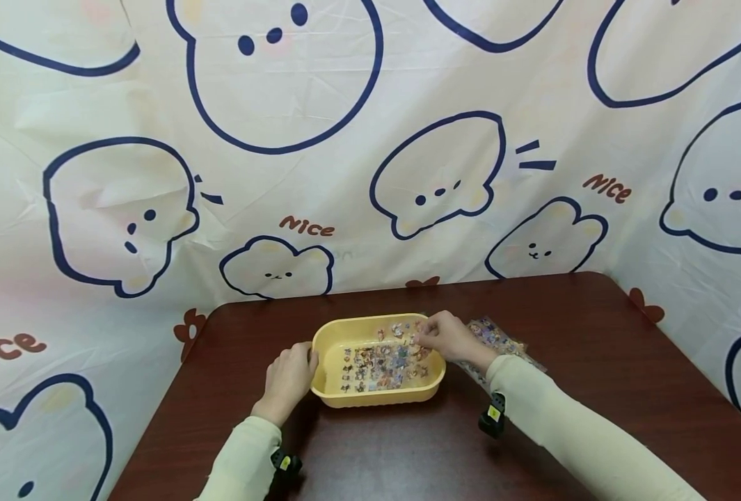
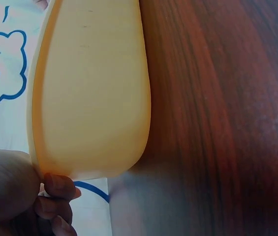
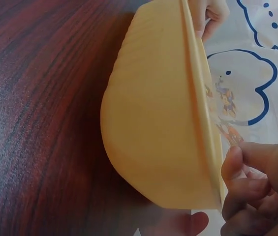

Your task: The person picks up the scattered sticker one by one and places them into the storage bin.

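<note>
A yellow plastic basin point(image 1: 379, 399) stands on the table, its side filling much of both wrist views. My left hand point(image 1: 287, 379) grips its left end, thumb above and fingers curled under the rim in the left wrist view. My right hand point(image 1: 453, 339) is at the basin's right end. Between thumb and forefinger it pinches a clear sticker sheet point(image 3: 226, 101) printed with small colourful figures, which sticks up past the rim in the right wrist view. Rows of such little figures point(image 1: 379, 365) show within the basin in the head view.
More clear sheets with small colourful prints point(image 1: 495, 336) lie on the table right of the basin, partly behind my right forearm. The dark brown wooden table point(image 1: 570, 320) is backed by a white cloth point(image 1: 345, 188) with cartoon bears.
</note>
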A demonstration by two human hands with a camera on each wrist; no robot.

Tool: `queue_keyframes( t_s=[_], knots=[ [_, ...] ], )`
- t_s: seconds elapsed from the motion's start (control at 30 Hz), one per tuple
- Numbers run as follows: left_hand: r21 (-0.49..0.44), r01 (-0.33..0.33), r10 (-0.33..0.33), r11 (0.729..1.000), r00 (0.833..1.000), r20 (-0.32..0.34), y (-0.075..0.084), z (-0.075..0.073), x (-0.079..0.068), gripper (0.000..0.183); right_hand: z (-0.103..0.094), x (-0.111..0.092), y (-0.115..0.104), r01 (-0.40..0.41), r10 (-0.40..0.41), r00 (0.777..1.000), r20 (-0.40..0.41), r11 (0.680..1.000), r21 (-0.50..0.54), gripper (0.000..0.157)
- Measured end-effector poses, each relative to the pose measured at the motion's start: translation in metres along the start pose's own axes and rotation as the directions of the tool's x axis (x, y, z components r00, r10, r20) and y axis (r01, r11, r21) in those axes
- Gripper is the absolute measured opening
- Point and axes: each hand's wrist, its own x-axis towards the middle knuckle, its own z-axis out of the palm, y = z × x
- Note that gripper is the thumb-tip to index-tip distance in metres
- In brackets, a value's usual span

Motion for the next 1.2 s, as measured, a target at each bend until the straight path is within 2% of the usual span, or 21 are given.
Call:
queue_keyframes(
  t_s=[0.27,0.53,0.93,1.2],
  knots=[
    [0.002,-0.017,0.017,1.0,1.0,-0.022,-0.002,0.001,0.0,0.03,0.01,-0.001,-0.006,-0.075,0.07,0.996,-0.051,0.991,-0.111,0.025],
    [-0.004,-0.025,0.024,1.0,0.999,-0.026,-0.003,0.001,-0.002,0.032,0.017,0.001,-0.013,-0.092,0.073,0.993,-0.088,0.967,-0.238,0.026],
    [-0.007,-0.025,0.025,1.0,0.999,-0.029,-0.002,0.001,-0.001,0.028,0.021,-0.001,-0.019,-0.07,0.056,0.996,-0.066,0.968,-0.24,0.027],
    [-0.012,-0.025,0.025,1.0,0.999,-0.027,-0.002,0.001,-0.001,0.03,0.021,-0.001,-0.021,-0.106,0.091,0.994,-0.068,0.959,-0.264,0.019]
  ],
)
